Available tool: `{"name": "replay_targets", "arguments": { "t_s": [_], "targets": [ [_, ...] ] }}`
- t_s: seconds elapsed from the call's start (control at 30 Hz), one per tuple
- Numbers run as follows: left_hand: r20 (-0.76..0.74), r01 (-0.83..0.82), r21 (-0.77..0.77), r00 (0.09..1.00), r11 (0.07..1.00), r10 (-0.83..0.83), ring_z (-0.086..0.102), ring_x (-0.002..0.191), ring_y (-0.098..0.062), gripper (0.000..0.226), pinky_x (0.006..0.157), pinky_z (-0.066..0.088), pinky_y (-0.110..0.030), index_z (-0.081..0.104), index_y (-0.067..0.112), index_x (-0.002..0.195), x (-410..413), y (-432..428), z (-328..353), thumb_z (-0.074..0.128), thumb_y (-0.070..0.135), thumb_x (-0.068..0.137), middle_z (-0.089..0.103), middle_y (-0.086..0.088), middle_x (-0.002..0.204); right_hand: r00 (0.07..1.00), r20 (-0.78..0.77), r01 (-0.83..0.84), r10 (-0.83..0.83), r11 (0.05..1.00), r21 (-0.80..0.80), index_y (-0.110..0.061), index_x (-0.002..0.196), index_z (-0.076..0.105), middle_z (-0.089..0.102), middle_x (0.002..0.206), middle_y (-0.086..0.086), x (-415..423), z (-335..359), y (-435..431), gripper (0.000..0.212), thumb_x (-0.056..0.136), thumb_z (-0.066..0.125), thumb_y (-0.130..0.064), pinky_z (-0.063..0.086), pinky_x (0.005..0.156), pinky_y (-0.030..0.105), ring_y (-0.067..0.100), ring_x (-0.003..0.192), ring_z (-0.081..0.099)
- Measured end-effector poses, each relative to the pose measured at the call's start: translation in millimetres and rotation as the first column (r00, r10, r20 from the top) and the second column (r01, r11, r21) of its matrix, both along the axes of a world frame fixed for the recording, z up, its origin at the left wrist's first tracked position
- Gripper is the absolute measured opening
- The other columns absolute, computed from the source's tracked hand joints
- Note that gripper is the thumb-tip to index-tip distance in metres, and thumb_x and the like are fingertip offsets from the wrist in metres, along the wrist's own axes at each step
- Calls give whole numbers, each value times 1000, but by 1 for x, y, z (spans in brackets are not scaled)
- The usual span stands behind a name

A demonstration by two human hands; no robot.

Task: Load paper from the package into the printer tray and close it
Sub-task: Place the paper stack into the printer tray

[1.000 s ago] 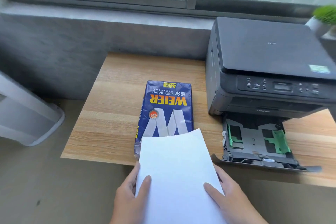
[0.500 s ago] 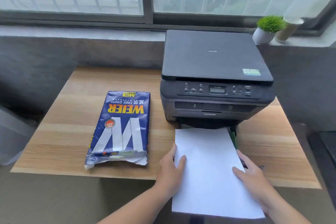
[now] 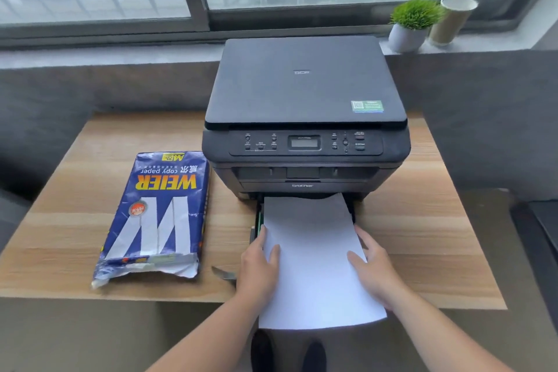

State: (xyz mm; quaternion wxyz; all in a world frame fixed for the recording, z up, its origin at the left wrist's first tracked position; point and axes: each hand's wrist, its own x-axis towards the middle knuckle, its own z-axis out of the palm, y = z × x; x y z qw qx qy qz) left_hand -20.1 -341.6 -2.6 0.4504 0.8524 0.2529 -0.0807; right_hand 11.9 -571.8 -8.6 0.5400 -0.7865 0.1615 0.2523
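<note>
Item: paper stack (image 3: pixel 314 254), gripped at its side edges by my left hand (image 3: pixel 258 266) and right hand (image 3: pixel 374 269), lies skewed over the open printer tray (image 3: pixel 256 225); risk I judge: sheets snagging the guides, the tray jamming when closed.

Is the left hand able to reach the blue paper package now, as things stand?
Probably yes, but not at once. The left hand holds the paper stack over the tray. The package lies just to its left on the table, with nothing between.
</note>
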Motion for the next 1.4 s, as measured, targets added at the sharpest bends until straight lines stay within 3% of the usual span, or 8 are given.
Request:
{"name": "replay_targets", "arguments": {
  "t_s": [0.3,0.47,0.7,0.87,1.0,1.1,1.33,1.4],
  "targets": [
    [-13,-69,-14,998,998,69,47,129,-20,55,102,41,-33,36,27,145,7,-1,-10,55,28,93,52,2,141,999,47,11,-9,999,-49,-26,155,36,50,154,-2,29,-22,7,60,100,50,-7,37,118,42,24,142,46],
    [-30,-102,-49,995,994,100,60,108,-12,48,95,49,-36,49,22,137,10,4,-15,54,26,90,66,6,120,989,106,106,-102,994,-38,-22,153,41,56,148,2,51,-31,14,57,99,52,-5,36,110,32,28,138,50],
    [-25,-29,9,999,1000,29,44,130,-17,52,101,33,-27,37,20,144,7,4,-17,52,25,95,50,0,142,970,157,184,-184,983,11,-22,152,43,55,149,4,79,-47,31,60,97,57,-2,33,107,25,24,142,47],
    [2,-4,128,1000,992,3,47,110,-9,50,84,27,-15,38,16,143,4,0,-16,50,19,95,55,-1,129,944,298,205,-145,962,-182,-12,150,46,58,146,17,85,-59,49,54,97,58,-9,46,103,34,34,133,57],
    [21,16,268,1000,963,-22,41,101,-12,44,83,33,-23,49,17,135,1,-7,-17,52,17,92,45,0,108,912,379,270,-159,927,-261,-9,147,49,60,144,17,88,-67,66,49,98,56,-13,50,99,39,39,126,62],
    [30,39,352,998,935,-53,35,102,-14,37,83,33,-24,56,18,125,1,-9,-19,56,17,88,37,1,107,897,405,321,-174,888,-329,-12,146,52,63,141,17,88,-71,74,47,99,55,-15,53,91,41,42,119,65],
    [45,34,296,998,955,-49,38,111,-16,37,90,39,-30,53,17,126,10,0,-20,55,21,89,48,0,113,808,570,358,-149,893,-274,-5,124,69,64,130,17,72,-47,65,35,91,67,-16,45,105,37,33,123,56],
    [65,22,288,997,958,-43,40,110,-18,40,93,39,-34,50,16,128,17,5,-19,55,19,89,50,-1,113,816,556,391,-161,861,-324,-9,118,70,65,121,14,57,-40,46,33,86,71,-17,48,98,42,32,114,58]
  ]
}}
